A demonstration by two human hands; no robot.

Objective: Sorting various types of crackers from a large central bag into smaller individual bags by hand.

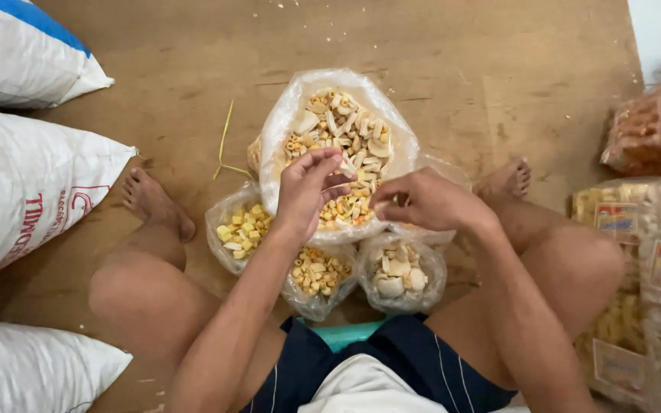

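Note:
A big clear plastic bag [284,122] of mixed pale and yellow dry snack pieces lies open on the brown floor between my legs. My left hand [309,187] hovers over its near end, fingers pinched on a pale piece. Just to the right, my right hand [422,200] is closed on small pieces at the bag's edge. Three smaller bags sit in front: yellow cubes [240,229], small ring-shaped pieces [319,271], and large white shell-like pieces [398,274].
White woven sacks [24,183] lie along the left, one more at top left [17,53] and one at bottom left [24,367]. Packed, labelled snack bags [652,252] pile up on the right. My bare feet [151,200] rest beside the bags. I sit on a teal stool [346,333].

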